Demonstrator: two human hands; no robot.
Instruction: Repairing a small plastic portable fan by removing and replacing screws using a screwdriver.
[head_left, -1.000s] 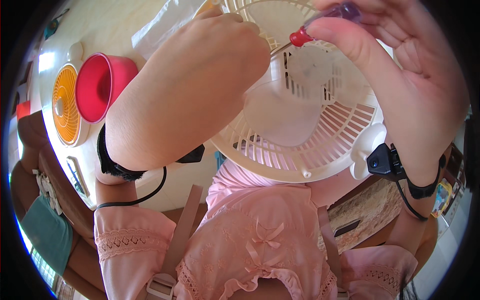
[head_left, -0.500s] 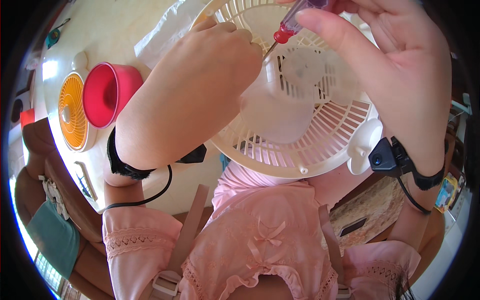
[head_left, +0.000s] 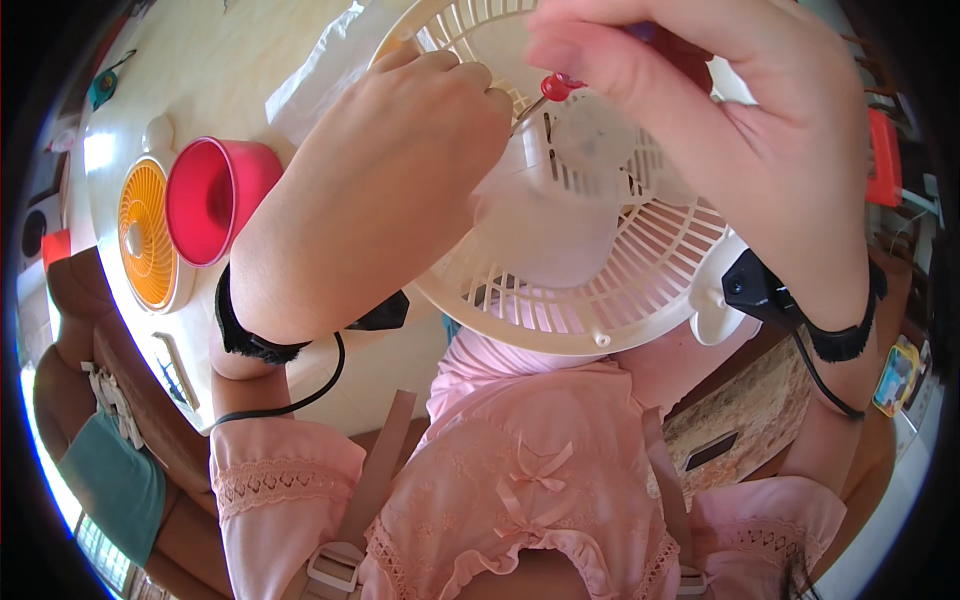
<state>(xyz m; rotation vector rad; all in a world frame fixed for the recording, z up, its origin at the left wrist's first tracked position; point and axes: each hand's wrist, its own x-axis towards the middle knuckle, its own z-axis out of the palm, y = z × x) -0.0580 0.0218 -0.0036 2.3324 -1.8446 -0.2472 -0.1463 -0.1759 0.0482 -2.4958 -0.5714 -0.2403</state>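
Observation:
A cream electric fan [head_left: 560, 330] with a slatted round guard and pale translucent blades leans near my lap. My left hand [head_left: 400, 160] curls over the left part of the guard; its fingertips are hidden behind my knuckles. My right hand [head_left: 720, 110] grips a screwdriver [head_left: 558, 88], whose red collar and thin metal shaft show below my fingers. The shaft slants down-left toward my left fingers and the fan's middle. Its tip is hidden, so I cannot tell what it touches.
On the pale table [head_left: 240, 60] at left stand a pink-red bowl [head_left: 232, 190] and an orange round fan grille [head_left: 148, 235]. A white plastic bag [head_left: 318, 75] lies behind my left hand. A teal tape measure [head_left: 103, 88] lies far left. Brown chairs [head_left: 150, 400] flank the table.
My right hand has moved left and turned, and now covers more of the screwdriver's handle. My left hand and the fan have shifted only slightly left.

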